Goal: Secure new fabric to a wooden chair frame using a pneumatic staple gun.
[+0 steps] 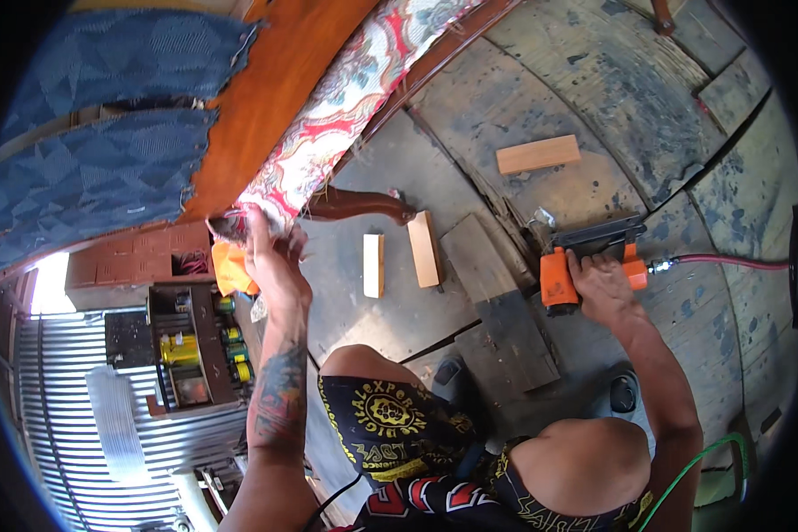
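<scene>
My left hand (279, 270) is closed on the near end of a white, red and grey floral fabric strip (328, 133), at the lower corner of a varnished wooden furniture frame (279, 75). The strip runs along the frame's edge, and part of its end is hidden by my fingers. Off to the right, my right hand (604, 288) wraps round the handle of an orange and black air staple gun (558, 282), held low over the floor and apart from the fabric. A red hose (727, 259) joins the gun's back end.
Blue patterned upholstery (106, 168) covers the frame's left side. A curved wooden leg (359, 206) juts out below. Wood blocks (538, 154) lie on the patched board floor (585, 106). A dark shelf (208, 346) with cans stands at left, and a green cord (700, 450) hangs at lower right.
</scene>
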`<action>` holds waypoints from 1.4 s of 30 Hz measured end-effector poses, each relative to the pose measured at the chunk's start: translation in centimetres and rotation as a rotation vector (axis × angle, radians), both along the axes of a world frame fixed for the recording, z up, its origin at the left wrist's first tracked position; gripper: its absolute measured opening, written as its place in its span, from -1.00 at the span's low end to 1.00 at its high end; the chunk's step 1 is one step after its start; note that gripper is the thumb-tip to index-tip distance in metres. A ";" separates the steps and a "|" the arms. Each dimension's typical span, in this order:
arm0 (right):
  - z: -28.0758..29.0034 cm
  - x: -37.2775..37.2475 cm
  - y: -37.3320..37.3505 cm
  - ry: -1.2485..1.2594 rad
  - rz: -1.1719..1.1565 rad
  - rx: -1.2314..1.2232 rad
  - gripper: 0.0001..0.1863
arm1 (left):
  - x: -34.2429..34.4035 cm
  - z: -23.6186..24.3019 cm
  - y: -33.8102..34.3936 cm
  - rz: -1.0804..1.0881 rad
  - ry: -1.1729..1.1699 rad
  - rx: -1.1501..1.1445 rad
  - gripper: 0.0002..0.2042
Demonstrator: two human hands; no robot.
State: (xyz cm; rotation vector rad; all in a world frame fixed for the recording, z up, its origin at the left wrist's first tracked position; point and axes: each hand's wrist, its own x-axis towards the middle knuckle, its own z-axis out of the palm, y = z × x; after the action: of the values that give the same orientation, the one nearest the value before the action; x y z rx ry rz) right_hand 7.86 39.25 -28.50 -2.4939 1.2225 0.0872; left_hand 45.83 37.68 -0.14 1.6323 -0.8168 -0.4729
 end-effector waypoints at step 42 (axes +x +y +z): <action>13.6 3.2 -3.1 -1.134 -0.399 -0.103 -0.37 | -6.7 0.3 -9.6 -0.220 -2.228 -0.437 -0.52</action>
State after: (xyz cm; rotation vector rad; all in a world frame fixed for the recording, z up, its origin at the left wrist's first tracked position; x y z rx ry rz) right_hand 11.03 36.17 -14.93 -1.7443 1.1113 -1.3004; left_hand 39.15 28.04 0.14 1.0406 -2.3455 1.6768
